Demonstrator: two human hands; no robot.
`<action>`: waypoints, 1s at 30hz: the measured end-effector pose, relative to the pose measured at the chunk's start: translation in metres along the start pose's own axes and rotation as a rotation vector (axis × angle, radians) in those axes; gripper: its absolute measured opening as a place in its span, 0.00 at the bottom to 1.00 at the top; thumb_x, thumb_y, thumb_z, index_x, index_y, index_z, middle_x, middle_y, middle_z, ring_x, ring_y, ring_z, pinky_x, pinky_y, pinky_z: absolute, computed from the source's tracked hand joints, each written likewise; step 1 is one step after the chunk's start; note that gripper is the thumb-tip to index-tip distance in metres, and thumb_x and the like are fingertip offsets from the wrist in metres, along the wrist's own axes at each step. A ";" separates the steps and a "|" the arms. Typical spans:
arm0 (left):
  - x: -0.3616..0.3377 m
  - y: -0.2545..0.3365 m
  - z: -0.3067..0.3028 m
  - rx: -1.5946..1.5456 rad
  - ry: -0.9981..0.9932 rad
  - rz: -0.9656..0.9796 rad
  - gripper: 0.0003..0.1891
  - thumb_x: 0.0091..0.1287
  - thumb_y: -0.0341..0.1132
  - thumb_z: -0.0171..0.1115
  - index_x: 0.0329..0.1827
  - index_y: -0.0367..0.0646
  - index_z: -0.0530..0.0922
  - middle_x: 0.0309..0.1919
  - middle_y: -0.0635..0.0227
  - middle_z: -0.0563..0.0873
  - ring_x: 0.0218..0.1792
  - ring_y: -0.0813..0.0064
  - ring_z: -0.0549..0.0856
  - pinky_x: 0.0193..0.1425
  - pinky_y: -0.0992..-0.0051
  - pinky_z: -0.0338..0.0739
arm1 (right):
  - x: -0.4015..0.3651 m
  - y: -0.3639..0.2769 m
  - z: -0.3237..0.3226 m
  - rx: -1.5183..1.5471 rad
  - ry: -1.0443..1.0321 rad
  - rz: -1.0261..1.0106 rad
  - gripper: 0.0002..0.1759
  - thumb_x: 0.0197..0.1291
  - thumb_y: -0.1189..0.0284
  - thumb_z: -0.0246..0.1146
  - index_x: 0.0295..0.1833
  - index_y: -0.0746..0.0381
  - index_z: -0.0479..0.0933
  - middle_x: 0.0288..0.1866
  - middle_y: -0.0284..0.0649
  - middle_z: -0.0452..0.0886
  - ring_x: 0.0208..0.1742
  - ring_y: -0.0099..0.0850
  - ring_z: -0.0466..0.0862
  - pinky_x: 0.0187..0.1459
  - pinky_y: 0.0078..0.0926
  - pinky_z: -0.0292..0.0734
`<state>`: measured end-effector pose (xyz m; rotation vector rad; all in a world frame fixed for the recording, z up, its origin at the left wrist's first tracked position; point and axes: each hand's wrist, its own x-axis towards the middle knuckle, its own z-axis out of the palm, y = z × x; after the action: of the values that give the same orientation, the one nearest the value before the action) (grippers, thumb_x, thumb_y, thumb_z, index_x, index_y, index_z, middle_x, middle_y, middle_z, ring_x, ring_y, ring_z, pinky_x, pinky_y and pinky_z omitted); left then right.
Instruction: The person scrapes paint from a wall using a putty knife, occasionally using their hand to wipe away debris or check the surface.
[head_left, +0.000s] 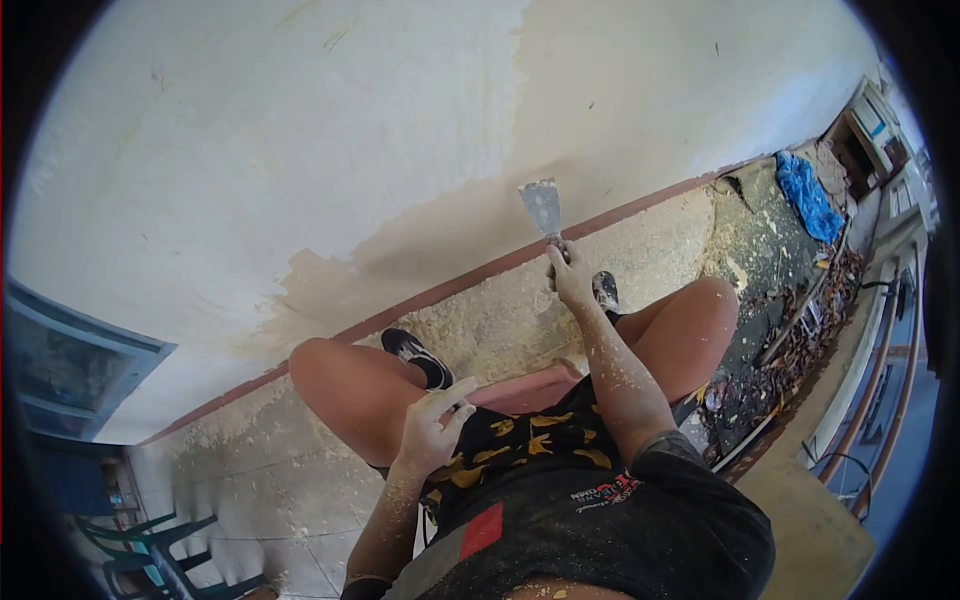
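My right hand (569,274) grips the handle of a metal scraper (541,207), whose wide blade points up and lies against the lower part of the white wall (300,130). Beside the blade is a bare tan patch (420,245) where paint is gone. My left hand (435,425) rests on my left thigh, fingers loosely spread, holding nothing. I am seated with knees apart on a pinkish seat (525,388), both arms flecked with paint dust.
Paint flakes cover the floor (500,310) along a red skirting line (450,290). A blue tarp (808,195) and debris lie at right by a railing (885,340). Green plastic chairs (150,555) stand at lower left, a window frame (70,370) at left.
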<state>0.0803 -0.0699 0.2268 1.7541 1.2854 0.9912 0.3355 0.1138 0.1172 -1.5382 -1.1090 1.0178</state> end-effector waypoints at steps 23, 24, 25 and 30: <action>0.340 -0.013 0.142 -0.760 0.109 -0.237 0.27 0.72 0.55 0.39 0.31 0.39 0.74 0.22 0.66 0.77 0.26 0.76 0.77 0.34 0.76 0.73 | 0.085 -0.086 0.016 0.236 0.283 -0.284 0.20 0.65 0.59 0.54 0.42 0.66 0.78 0.23 0.50 0.80 0.27 0.41 0.82 0.32 0.35 0.73; 0.343 -0.007 0.141 -0.862 0.123 -0.168 0.27 0.72 0.55 0.39 0.26 0.40 0.72 0.18 0.68 0.74 0.22 0.77 0.74 0.31 0.77 0.71 | 0.090 -0.085 0.008 0.147 0.119 -0.176 0.20 0.65 0.59 0.53 0.47 0.66 0.76 0.28 0.51 0.81 0.32 0.42 0.83 0.36 0.34 0.74; 0.334 -0.021 0.150 -0.865 0.130 -0.193 0.27 0.72 0.55 0.39 0.26 0.40 0.72 0.18 0.68 0.74 0.22 0.77 0.74 0.31 0.77 0.71 | 0.090 -0.081 0.001 0.058 -0.049 -0.070 0.21 0.65 0.60 0.53 0.52 0.65 0.75 0.33 0.52 0.82 0.36 0.43 0.84 0.40 0.34 0.74; 0.319 -0.070 0.176 -0.748 0.194 -0.302 0.26 0.72 0.54 0.43 0.22 0.42 0.68 0.15 0.73 0.68 0.16 0.80 0.67 0.24 0.77 0.66 | 0.080 0.007 0.043 0.141 0.329 -0.352 0.22 0.63 0.60 0.54 0.43 0.71 0.76 0.33 0.57 0.79 0.34 0.41 0.84 0.37 0.35 0.74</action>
<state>0.2738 0.2343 0.1397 0.8873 1.0517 1.2680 0.3149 0.1999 0.0937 -1.2840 -1.0055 0.5675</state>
